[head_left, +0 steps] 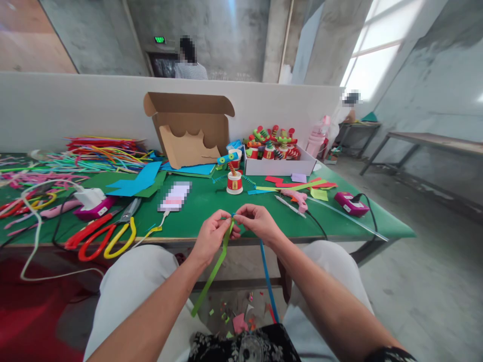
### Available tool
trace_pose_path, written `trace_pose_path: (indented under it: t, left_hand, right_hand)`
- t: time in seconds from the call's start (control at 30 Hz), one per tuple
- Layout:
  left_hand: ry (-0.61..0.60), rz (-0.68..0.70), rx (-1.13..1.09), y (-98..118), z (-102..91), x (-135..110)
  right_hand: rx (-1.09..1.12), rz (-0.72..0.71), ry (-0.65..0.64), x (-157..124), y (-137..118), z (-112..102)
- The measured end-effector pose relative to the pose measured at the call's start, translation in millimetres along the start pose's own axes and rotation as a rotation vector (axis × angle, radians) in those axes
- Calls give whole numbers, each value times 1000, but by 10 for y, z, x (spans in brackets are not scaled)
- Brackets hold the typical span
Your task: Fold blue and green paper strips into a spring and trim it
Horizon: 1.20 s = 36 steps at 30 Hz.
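Observation:
My left hand [216,232] is closed in a pinch on a green paper strip [213,274], whose long end hangs down toward my lap. Close against it, my right hand [258,222] pinches a blue paper strip [268,281] that dangles below the table edge. Between my fingertips the two strips meet; how they are joined there is too small to make out. Just beyond my hands stands a red and white paper cup figure [234,183] with a blue head and coiled blue arms.
A pink glue gun [298,197] and a white pen [290,206] lie to the right, near paper strips. Scissors [123,231] and a phone [175,196] are at left. Behind stand an opened cardboard box [194,108] and a white box [279,167] of finished-looking figures.

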<state>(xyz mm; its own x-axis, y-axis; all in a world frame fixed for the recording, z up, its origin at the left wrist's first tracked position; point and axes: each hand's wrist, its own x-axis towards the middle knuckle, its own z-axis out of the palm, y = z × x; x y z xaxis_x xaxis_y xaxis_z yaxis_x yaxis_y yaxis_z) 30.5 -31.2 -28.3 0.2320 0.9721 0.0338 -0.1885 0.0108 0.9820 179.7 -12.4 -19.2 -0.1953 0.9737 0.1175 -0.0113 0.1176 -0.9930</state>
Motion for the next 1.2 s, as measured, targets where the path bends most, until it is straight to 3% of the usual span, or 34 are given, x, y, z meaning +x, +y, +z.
trace_pose_path:
  t: [0.53, 0.7, 0.83, 1.2]
  left_hand:
    - [-33, -22, 31, 31, -20, -3]
    - [51, 80, 212, 67, -104, 18]
    - [61, 64, 214, 52, -121, 38]
    - [146, 73, 214, 19, -137, 63]
  right_hand:
    - [-31, -10, -49, -2, -15, -44]
    - [-184, -97, -81, -6, -7, -84]
    - [-289, -144, -83, -6, 13, -88]
    - [-328, -86, -146, -11, 24, -106]
